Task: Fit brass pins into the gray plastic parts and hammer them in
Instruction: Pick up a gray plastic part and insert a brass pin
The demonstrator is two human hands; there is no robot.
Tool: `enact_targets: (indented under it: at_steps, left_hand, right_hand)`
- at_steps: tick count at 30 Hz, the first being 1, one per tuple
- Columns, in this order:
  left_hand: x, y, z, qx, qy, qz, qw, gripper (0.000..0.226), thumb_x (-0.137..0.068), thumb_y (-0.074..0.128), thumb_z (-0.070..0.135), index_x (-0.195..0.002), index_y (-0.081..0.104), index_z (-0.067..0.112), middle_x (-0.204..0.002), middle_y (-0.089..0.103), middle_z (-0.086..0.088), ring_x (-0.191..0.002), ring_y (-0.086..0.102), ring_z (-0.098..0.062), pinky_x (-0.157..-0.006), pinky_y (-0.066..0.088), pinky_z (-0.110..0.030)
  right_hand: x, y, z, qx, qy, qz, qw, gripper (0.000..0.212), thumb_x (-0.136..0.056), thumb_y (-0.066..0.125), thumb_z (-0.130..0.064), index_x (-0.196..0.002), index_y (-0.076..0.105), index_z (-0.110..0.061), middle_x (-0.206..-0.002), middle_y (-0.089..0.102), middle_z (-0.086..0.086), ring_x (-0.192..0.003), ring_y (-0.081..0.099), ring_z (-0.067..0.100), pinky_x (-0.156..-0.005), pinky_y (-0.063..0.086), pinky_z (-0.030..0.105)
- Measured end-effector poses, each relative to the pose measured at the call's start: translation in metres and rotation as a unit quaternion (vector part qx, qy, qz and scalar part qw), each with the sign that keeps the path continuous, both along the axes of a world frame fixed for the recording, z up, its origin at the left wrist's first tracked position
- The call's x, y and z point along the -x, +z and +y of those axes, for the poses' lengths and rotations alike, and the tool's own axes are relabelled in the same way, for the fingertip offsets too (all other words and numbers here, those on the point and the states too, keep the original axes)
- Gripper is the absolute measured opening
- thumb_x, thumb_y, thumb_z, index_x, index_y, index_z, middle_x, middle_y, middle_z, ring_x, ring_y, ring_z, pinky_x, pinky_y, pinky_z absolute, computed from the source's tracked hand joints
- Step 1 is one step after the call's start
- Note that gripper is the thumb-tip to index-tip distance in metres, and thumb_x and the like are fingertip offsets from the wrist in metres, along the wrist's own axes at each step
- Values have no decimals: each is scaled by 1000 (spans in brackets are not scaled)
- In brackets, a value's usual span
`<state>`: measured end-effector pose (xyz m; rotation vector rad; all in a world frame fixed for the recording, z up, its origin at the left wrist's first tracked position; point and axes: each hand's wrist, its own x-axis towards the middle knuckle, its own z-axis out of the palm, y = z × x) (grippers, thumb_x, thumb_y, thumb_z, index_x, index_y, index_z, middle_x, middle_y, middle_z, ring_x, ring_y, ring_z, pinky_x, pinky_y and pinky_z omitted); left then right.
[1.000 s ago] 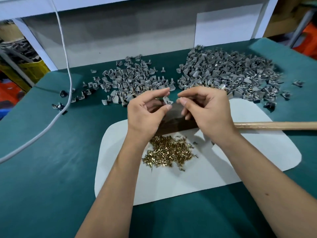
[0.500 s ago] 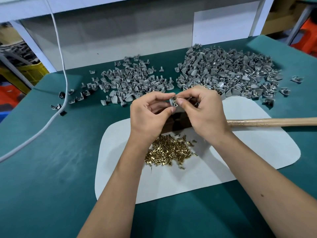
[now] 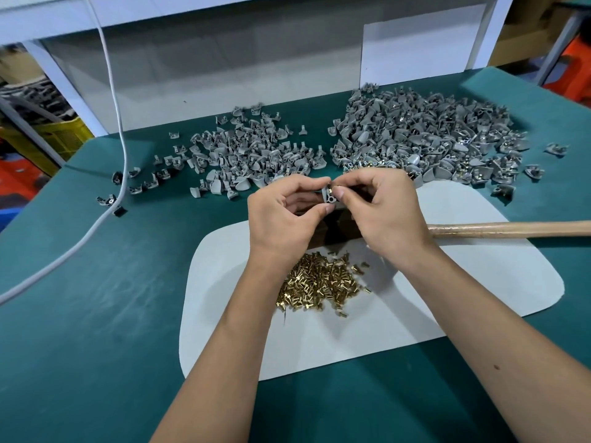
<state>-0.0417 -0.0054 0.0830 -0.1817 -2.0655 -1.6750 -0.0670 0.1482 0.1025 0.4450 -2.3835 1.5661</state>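
Hammer head behind hands

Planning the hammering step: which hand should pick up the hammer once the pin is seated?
Right hand, probably: the hammer's wooden handle runs out to its side, and the left hand already pinches the gray part.

A teal worktop carries a white mat with rounded corners. A white cable hangs down from above and trails across the worktop's left side. Behind stands a white frame with a gray back panel. A yellow crate sits far left, cardboard far right.
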Motion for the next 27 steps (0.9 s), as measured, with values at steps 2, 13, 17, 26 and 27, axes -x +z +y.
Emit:
enact_targets:
  at_steps: [2,13,17,26,27]
  left_hand:
    - [0,0,0,3,1,1,1000,34,-73,85,-8,-104,77,3,-99,79,-4,-87,78,-17,-84,63,-33]
    - [0,0,-5,39,10,27,999,35,-73,88,-3,-105,79,7,-100,79,-3,-88,77,-17,-84,63,-37]
    - [0,-1,-5,69,14,33,997,35,-73,88,-1,-105,80,13,-97,79,0,-86,77,-18,-82,64,-37]
    - [2,0,0,148,30,67,986,27,-75,84,1,-101,80,7,-94,76,-1,-87,74,-9,-79,63,-34]
    - [2,-1,1,152,32,67,986,27,-75,84,-1,-101,80,7,-94,76,-1,-87,73,-9,-79,63,-34]
  right_hand:
    - [0,1,0,-2,-2,-5,1000,10,-93,73,-14,-100,80,-16,-90,76,-8,-87,71,5,-87,59,34]
    - [-2,5,2,-28,1,-14,1000,8,-91,75,-16,-96,81,-15,-85,75,-8,-83,70,6,-83,57,31]
    - [-2,3,1,-51,-11,0,999,7,-89,75,-14,-93,80,-15,-84,74,-7,-81,69,7,-80,57,30]
    - [-3,2,-1,-98,-39,30,994,9,-86,74,-9,-87,79,-17,-75,68,-10,-72,63,-4,-65,44,6]
    - [-3,1,-2,-103,-43,32,993,10,-86,73,-9,-87,79,-17,-75,68,-10,-71,63,-2,-65,45,8]
